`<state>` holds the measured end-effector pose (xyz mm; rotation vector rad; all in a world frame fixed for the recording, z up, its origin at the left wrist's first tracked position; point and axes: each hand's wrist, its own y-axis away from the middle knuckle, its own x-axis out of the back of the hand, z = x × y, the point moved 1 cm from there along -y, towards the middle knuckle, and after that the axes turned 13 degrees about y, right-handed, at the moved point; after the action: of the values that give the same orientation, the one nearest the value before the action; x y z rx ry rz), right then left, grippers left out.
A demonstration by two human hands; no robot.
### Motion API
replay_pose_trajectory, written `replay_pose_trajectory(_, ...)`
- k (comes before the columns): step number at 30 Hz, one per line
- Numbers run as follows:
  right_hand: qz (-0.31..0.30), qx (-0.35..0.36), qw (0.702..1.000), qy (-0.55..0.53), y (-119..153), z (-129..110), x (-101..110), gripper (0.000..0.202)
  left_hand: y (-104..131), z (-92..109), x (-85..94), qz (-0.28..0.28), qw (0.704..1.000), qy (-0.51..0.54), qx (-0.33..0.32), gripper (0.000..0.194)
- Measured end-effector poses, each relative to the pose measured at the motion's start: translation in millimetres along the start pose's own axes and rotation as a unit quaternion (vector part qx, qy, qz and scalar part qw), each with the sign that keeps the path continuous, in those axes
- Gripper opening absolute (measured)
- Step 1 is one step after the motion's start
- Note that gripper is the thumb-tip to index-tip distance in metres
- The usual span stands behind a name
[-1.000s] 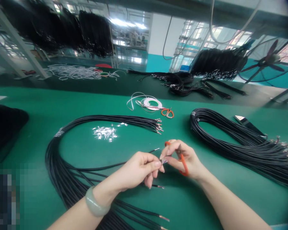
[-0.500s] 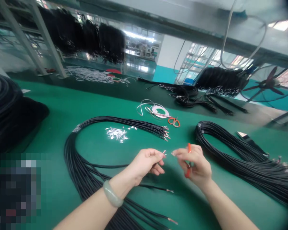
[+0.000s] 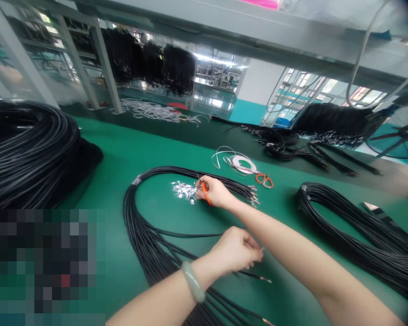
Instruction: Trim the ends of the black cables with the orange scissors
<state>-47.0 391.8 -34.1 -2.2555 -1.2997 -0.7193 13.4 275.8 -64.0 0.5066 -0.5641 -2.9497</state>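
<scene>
Reaching to the edge of the pile of silvery scraps appears to be the present step: your right hand curls around orange-handled scissors. Nearer you than the pile, your left hand pinches a thin cable end, fingers nearly closed. Around the pile, the black cable bundle arcs across the worktop. Moving away calls for keeping the blades off those cables.
</scene>
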Motion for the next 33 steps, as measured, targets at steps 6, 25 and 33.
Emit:
replay_pose_trajectory(6, 0.082, -0.034, 0.995, -0.049, 66.0, 0.9, 63.6, 0.022, 0.4, 15.5, 1.4, -0.006, 0.999, 0.024, -0.032, 0.012)
replay_pose_trajectory(25, 0.149, -0.172, 0.946, -0.230, 198.4, 21.3, 80.9, 0.034, 4.1, 31.1, -3.9, 0.035, 0.997, -0.004, -0.065, 0.020)
replay_pose_trajectory(33, 0.149, -0.179, 0.944, -0.236, 201.1, 23.3, 79.4, 0.034, 6.1, 35.2, -7.2, 0.035, 0.998, 0.016, -0.056, 0.022)
